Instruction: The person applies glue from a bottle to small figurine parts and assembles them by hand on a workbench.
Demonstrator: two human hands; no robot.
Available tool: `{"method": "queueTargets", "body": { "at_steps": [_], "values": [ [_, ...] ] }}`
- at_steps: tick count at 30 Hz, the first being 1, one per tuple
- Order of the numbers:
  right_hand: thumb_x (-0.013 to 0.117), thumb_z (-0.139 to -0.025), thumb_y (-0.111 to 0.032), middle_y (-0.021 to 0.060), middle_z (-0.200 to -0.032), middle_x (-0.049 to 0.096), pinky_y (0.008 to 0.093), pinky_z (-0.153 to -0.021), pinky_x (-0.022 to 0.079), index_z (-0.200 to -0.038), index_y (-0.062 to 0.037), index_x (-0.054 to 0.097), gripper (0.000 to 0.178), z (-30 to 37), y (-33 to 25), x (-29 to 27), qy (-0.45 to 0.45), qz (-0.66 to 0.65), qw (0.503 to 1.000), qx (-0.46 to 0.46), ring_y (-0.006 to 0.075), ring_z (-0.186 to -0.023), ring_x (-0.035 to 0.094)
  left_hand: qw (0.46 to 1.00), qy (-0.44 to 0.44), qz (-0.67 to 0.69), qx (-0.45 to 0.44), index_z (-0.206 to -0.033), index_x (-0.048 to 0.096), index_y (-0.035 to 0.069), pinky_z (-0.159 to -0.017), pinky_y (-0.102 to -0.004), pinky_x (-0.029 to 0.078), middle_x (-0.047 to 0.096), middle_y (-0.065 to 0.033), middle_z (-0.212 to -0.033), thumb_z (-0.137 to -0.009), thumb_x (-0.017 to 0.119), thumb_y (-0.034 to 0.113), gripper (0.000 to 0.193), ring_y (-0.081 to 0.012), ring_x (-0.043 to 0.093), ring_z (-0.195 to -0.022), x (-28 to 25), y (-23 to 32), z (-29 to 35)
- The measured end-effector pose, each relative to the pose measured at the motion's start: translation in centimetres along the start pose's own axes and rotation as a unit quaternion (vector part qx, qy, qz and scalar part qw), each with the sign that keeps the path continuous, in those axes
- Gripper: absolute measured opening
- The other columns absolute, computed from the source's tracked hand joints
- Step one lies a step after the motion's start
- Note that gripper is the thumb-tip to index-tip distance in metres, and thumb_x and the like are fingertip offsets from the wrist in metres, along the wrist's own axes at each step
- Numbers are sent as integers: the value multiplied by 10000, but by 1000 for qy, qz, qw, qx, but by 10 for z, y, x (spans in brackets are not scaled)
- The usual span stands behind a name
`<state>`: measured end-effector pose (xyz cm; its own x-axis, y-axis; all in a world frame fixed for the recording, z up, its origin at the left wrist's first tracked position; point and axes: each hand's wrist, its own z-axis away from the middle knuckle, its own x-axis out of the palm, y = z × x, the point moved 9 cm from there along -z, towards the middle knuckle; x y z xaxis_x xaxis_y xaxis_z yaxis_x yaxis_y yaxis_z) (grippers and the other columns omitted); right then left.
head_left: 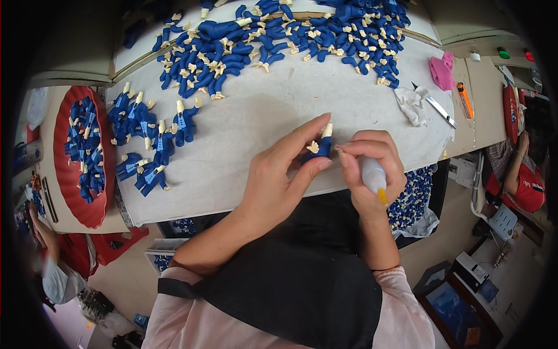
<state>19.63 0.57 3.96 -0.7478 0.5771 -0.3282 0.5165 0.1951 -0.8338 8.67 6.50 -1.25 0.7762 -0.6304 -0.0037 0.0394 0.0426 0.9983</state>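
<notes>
The left hand [273, 174] pinches a small blue-and-cream figure piece [325, 144] over the white-covered table [232, 134]; the right hand [381, 154] curls round a white, yellow-tipped bottle [372, 173]. Several blue figures [184, 120] at left look assembled; heaped blue-and-cream limbs [232, 71] behind appear unjoined.

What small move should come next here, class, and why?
Probably ease the right hand toward the blue figure: the left hand holds it, the right hand sits close beside it, and the yellow end of the white bottle points away.
</notes>
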Motion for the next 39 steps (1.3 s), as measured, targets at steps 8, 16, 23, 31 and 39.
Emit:
{"method": "queueTargets", "body": {
  "at_steps": [8, 16, 23, 31, 39],
  "values": [
    [655, -626, 81, 101, -769, 563, 217, -511, 451, -781, -7, 590, 189, -3, 5, 7, -20, -42, 999, 23, 134, -612, 560, 1000, -9, -3, 8, -1172, 488, 89, -658, -251, 463, 573, -107, -957, -739, 591, -3, 454, -163, 559, -792, 3, 4, -3],
    [658, -604, 84, 97, -750, 557, 225, -512, 453, -767, -6, 583, 201, -1, 6, 2, -21, -55, 998, 1, 146, -605, 560, 998, -11, -53, 38, -1184, 486, 98, -643, -242, 457, 561, -102, -968, -738, 592, -8, 471, -156, 553, -798, 6, 9, -1],
    [661, -590, 78, 96, -742, 557, 235, -519, 445, -772, -14, 582, 219, 2, 13, 3, -18, -51, 998, 16, 164, -621, 560, 999, -10, -34, 16, -1185, 485, 97, -626, -228, 454, 561, -101, -963, -739, 595, -3, 470, -142, 548, -790, 4, 5, 1],
    [633, -640, 83, 101, -768, 551, 221, -536, 427, -763, 2, 575, 158, 1, 7, 3, -27, -43, 999, 15, 135, -623, 532, 998, -14, -58, 28, -1187, 483, 94, -616, -223, 449, 562, -102, -962, -734, 594, -15, 479, -135, 545, -777, 6, 9, 0],
    [637, -529, 101, 96, -749, 548, 242, -513, 448, -770, -8, 575, 272, 3, 16, 0, -31, -27, 998, 47, 172, -606, 558, 998, -13, -55, 28, -1182, 488, 100, -626, -244, 465, 560, -109, -982, -722, 592, -39, 491, -167, 562, -796, 7, 7, -1]
  ]
}}
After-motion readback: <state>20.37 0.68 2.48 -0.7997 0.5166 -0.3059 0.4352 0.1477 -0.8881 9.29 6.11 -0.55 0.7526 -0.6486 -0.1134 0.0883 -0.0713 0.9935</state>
